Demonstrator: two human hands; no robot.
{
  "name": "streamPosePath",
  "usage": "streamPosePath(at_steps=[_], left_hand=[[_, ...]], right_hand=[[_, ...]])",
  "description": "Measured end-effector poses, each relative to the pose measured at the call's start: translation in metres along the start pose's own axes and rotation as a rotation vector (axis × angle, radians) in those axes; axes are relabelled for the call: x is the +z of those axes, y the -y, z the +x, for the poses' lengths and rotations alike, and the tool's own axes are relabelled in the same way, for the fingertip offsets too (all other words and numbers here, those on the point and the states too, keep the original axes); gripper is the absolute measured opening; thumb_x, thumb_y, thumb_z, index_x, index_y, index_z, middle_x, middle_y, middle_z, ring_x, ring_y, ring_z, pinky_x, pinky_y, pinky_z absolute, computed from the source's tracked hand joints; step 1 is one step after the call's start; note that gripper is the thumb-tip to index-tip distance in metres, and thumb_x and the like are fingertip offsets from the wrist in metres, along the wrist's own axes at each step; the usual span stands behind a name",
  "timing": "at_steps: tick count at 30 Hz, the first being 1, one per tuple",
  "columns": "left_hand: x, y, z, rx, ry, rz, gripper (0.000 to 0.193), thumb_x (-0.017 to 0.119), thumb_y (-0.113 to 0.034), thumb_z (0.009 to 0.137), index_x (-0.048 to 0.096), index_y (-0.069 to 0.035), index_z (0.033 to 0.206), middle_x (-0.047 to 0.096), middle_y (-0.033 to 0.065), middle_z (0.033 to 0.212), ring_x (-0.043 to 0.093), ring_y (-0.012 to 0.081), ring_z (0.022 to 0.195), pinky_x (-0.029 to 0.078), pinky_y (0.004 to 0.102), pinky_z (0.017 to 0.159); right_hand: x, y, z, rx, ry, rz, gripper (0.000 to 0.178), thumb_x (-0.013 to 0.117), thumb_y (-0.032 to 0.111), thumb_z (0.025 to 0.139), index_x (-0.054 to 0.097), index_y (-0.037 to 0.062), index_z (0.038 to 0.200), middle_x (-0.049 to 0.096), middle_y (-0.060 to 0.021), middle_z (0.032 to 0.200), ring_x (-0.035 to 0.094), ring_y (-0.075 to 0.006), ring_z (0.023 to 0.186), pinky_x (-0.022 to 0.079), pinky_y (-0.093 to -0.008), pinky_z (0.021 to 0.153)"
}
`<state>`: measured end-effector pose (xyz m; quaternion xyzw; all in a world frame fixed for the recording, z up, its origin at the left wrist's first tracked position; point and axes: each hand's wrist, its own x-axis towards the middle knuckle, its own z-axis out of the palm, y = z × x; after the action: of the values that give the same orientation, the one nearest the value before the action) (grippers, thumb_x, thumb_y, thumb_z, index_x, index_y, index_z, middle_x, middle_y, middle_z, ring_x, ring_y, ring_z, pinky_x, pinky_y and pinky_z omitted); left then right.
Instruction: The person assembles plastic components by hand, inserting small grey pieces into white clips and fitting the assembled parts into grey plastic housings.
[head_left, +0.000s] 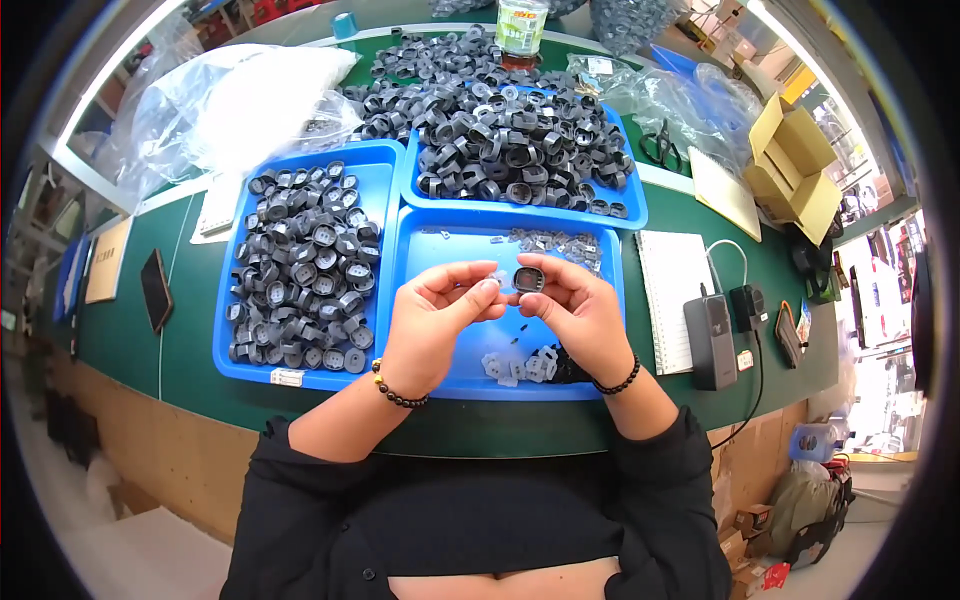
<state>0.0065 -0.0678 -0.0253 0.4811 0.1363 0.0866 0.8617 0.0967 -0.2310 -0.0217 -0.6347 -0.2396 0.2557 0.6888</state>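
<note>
Both hands meet above the near blue tray. Between the thumb and fingers of my right hand is a small dark grey plastic housing, its hollow side showing. My left hand pinches a small clear plastic piece close beside the housing; its exact shape is hard to make out. Beneath the hands, the tray holds small clear parts along its far side, translucent white pieces near its front, and a heap of tiny black parts partly behind my right wrist.
A left blue tray and a far blue tray hold many grey housings, with more heaped behind. At right lie a notebook, a power bank with cable, scissors and an open carton. A phone lies left.
</note>
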Motion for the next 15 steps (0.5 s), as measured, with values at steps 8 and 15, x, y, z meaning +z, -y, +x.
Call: streamPosePath(at_steps=[8, 15], left_hand=[[-0.0057, 0.0003, 0.0013, 0.042, 0.088, 0.159, 0.015, 0.072, -0.004, 0.082, 0.064, 0.002, 0.094, 0.067, 0.0081, 0.080, 0.065, 0.0135, 0.069, 0.053, 0.0256, 0.061], [-0.0112, -0.0066, 0.0063, -0.058, 0.140, 0.183, 0.018, 0.075, -0.007, 0.080, 0.064, 0.002, 0.093, 0.068, 0.0085, 0.083, 0.064, 0.0117, 0.070, 0.053, 0.0239, 0.060]], right_hand=[[0.0002, 0.0011, -0.0015, -0.325, 0.009, -0.448, 0.041, 0.075, -0.003, 0.071, 0.067, 0.0037, 0.111, 0.066, -0.0097, 0.097, 0.067, -0.0160, 0.082, 0.054, -0.0266, 0.072], [-0.0022, 0.0014, 0.0020, -0.443, 0.094, -0.522, 0.040, 0.071, -0.009, 0.071, 0.067, 0.0029, 0.110, 0.065, -0.0101, 0.097, 0.066, -0.0158, 0.077, 0.054, -0.0251, 0.067]])
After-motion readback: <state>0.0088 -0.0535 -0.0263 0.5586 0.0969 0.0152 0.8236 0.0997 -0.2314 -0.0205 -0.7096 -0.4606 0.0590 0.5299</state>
